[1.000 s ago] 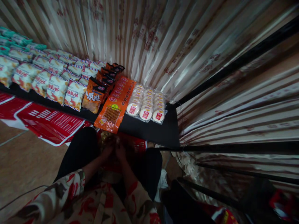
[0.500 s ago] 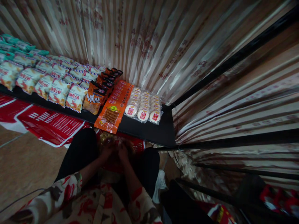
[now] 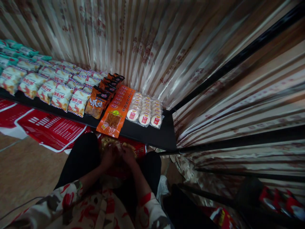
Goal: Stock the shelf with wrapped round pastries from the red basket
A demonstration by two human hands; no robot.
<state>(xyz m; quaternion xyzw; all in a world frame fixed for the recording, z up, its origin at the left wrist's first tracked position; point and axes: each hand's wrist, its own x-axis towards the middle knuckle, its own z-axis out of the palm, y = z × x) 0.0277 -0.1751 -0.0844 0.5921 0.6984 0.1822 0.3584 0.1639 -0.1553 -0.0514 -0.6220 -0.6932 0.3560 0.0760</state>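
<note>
In the head view, both forearms are stretching forward between the dark-clad knees, converging low. The left hand [image 3: 109, 156] and right hand [image 3: 127, 153] are meeting at gold-coloured packaging [image 3: 106, 142], which is lying just below the front edge of a black shelf [image 3: 164, 133]. The fingers are curling inward; in this gloom one cannot tell whether they are pinching anything.

On the shelf, an orange-brown packet [image 3: 95, 103] is showing large white Chinese characters, and white packets [image 3: 77, 101] are bearing red ones, too blurred to read surely. A flat orange packet [image 3: 116, 111] is displaying a yellow-green circle above pictured sticks. Wrapped white discs [image 3: 144, 118] are carrying small red labels, illegible here. Teal packets [image 3: 26, 51] are standing at far left.

A striped curtain [image 3: 143, 38] is hanging behind; a black bar [image 3: 238, 60] is crossing it diagonally.
</note>
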